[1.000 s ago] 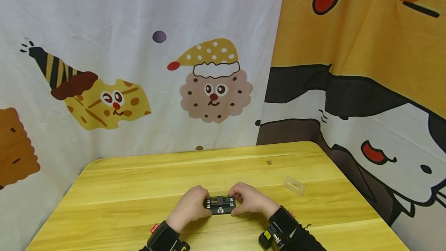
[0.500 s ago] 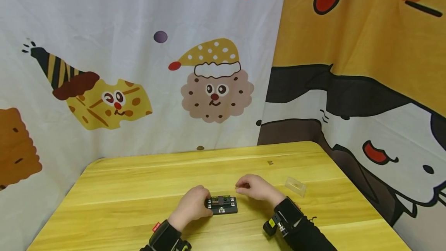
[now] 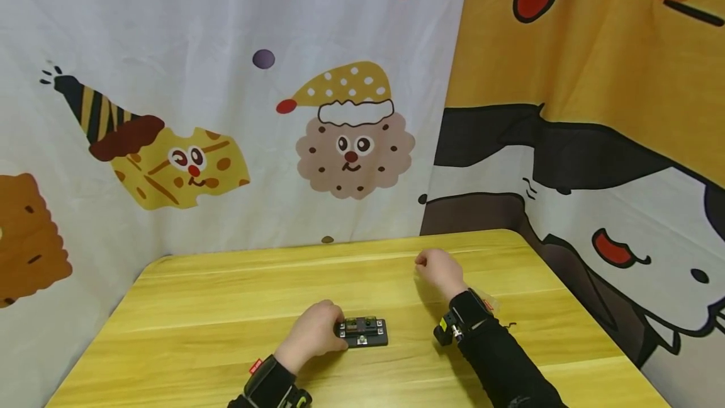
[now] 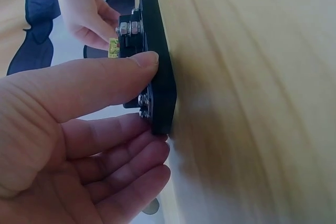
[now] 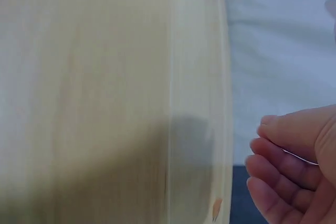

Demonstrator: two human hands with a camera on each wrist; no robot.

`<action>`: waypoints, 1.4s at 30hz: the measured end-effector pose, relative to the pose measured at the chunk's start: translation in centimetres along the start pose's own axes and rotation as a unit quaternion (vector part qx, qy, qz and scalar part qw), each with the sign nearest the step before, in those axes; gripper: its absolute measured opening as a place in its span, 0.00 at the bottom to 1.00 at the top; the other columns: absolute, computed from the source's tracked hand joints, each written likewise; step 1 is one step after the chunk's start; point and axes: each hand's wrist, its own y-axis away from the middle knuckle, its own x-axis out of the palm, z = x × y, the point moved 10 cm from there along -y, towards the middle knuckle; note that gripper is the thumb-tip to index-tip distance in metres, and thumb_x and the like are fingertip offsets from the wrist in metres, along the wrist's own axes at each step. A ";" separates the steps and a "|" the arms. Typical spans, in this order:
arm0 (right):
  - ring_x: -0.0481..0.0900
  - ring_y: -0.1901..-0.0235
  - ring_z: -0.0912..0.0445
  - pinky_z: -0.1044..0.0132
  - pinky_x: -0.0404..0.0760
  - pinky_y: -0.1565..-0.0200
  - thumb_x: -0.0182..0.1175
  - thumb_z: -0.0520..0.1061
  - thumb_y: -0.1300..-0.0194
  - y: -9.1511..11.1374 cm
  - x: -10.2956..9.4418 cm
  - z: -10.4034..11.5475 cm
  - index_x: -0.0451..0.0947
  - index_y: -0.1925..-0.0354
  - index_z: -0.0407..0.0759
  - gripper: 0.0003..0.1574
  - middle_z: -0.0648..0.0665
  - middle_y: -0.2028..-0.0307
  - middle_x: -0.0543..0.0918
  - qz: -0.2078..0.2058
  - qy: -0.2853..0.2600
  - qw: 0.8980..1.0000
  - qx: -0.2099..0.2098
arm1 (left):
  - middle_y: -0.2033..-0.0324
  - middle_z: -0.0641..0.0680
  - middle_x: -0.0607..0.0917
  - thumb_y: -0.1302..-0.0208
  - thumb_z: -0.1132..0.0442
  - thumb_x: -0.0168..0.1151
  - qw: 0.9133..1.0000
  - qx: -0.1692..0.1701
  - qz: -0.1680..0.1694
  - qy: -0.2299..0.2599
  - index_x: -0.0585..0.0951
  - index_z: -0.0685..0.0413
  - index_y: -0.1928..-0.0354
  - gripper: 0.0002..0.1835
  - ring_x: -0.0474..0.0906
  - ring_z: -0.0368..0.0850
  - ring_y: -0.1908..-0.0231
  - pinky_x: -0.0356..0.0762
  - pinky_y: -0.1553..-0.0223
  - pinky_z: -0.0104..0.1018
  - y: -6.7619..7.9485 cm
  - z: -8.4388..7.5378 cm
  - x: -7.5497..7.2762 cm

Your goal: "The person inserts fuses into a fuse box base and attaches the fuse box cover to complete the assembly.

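On the table lies a black fuse holder (image 3: pixel 364 332) with metal bolts and a yellowish part on top. My left hand (image 3: pixel 315 330) grips its left end. In the left wrist view, the thumb presses one edge of the fuse holder (image 4: pixel 160 72) and fingertips curl at its end. Farther back and to the right, my right hand (image 3: pixel 442 271) is over the table, apart from the fuse holder. Its fingers (image 5: pixel 275 182) are loosely bent, and nothing shows between them and the thumb.
A clear plastic cover (image 3: pixel 488 300) lies partly hidden behind the right wrist. Near the table's far edge is a small brown mark (image 5: pixel 217 209). Printed cloth (image 3: pixel 215 80) hangs behind the wood-grain table (image 3: pixel 226 288).
My right hand has let go of the fuse holder's right end and moved away, back and to the right. The left hand keeps its grip, and the fuse holder stays in place.
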 end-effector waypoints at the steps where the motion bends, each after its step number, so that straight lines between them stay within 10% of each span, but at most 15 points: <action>1: 0.82 0.64 0.48 0.50 0.79 0.61 0.65 0.43 0.35 -0.2 -0.2 -0.3 0.86 0.57 0.44 0.08 0.45 0.62 0.85 -0.004 0.005 1.000 0.002 | 0.73 0.46 0.75 0.64 0.58 0.81 1.000 -0.001 0.001 0.000 0.84 0.57 0.67 0.20 0.69 0.40 0.73 0.73 0.66 0.38 0.0 0.1 0.0; 17: 0.82 0.69 0.42 0.47 0.78 0.73 0.54 0.38 0.34 -1.9 -1.2 -4.5 0.82 0.70 0.39 0.11 0.38 0.70 0.83 -0.041 0.069 0.990 0.116 | 0.73 0.45 0.74 0.62 0.56 0.82 1.000 -0.009 0.011 -0.006 0.84 0.57 0.67 0.20 0.69 0.40 0.73 0.73 0.65 0.38 -0.2 0.2 0.2; 42: 0.82 0.64 0.40 0.44 0.80 0.70 0.50 0.36 0.30 -2.4 1.2 -5.5 0.84 0.60 0.32 0.15 0.35 0.64 0.83 -0.026 0.099 0.986 0.130 | 0.73 0.45 0.75 0.64 0.57 0.82 1.000 -0.008 0.013 0.006 0.84 0.57 0.67 0.21 0.70 0.40 0.72 0.74 0.65 0.38 -0.1 0.2 0.1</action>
